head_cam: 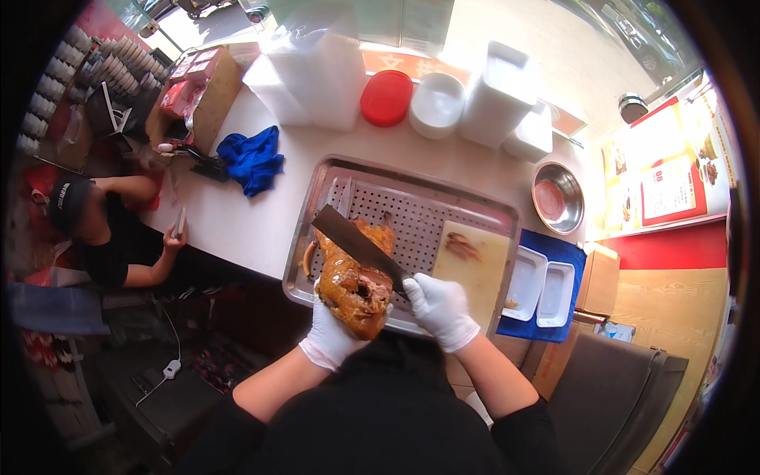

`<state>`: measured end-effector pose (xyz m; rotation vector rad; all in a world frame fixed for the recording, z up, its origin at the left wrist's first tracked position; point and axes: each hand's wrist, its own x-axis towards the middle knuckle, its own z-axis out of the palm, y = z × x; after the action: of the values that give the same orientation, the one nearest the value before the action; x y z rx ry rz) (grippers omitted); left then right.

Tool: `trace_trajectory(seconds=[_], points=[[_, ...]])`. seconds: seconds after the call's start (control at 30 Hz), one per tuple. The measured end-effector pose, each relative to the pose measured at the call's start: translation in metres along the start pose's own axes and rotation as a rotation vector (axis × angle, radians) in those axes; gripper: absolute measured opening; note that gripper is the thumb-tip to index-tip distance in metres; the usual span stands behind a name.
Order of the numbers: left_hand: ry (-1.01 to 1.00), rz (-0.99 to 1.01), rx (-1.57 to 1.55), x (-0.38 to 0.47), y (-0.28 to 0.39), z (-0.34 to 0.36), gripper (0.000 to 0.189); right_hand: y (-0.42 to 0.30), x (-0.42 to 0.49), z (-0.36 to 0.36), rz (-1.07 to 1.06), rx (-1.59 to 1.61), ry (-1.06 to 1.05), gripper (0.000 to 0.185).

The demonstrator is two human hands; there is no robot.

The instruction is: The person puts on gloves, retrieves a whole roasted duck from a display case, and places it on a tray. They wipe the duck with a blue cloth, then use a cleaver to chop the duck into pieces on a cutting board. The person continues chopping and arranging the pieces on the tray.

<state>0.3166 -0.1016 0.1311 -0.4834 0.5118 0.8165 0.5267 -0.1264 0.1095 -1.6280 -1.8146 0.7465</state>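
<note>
My gloved left hand point(333, 335) holds a roasted bird point(350, 267) from below, at the left part of a large metal tray point(513, 217). The bird is golden brown, and an opening near its lower end shows pale meat. In my gloved right hand point(442, 309) is the handle of a cleaver point(359, 240); its dark, wide blade lies slantwise over the bird. The tray bears a perforated metal insert point(415, 237). A cutting board point(475, 279) at the tray's right side holds several slices of meat point(463, 246).
A metal bowl point(558, 198) and two white trays point(555, 294) on a blue cloth point(522, 332) are at the right. White container stacks point(499, 95) and a red lid point(386, 98) line the back. A blue cloth point(251, 160) lies left. Another person point(119, 237) sits far left, holding a phone.
</note>
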Motion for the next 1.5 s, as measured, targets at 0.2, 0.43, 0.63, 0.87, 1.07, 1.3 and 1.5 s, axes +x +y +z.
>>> trace_trajectory(seconds=[0.2,0.43,0.63,0.87,1.07,1.3,1.5], points=[[-0.142,-0.092,-0.294,0.005,0.001,-0.015,0.048,-0.002,-0.005,-0.011,0.103,0.005,-0.134,0.042],[-0.222,-0.066,-0.131,0.011,0.0,-0.025,0.059,-0.025,0.025,-0.003,0.225,0.014,-0.236,0.056],[-0.005,0.111,0.088,0.011,-0.001,-0.02,0.067,-0.03,0.023,-0.018,0.543,0.527,-0.519,0.064],[-0.124,0.14,0.158,0.015,-0.002,-0.02,0.063,-0.002,0.012,-0.056,0.517,0.696,-0.389,0.058],[0.009,0.129,0.08,0.013,-0.002,-0.021,0.065,0.109,0.007,-0.081,0.392,-0.283,-0.106,0.048],[0.024,0.137,0.155,0.016,0.002,-0.031,0.071,0.123,0.012,-0.072,0.356,-0.536,-0.119,0.042],[0.006,0.144,0.203,0.016,0.002,-0.03,0.071,0.125,0.009,-0.064,0.388,-0.513,-0.004,0.043]])
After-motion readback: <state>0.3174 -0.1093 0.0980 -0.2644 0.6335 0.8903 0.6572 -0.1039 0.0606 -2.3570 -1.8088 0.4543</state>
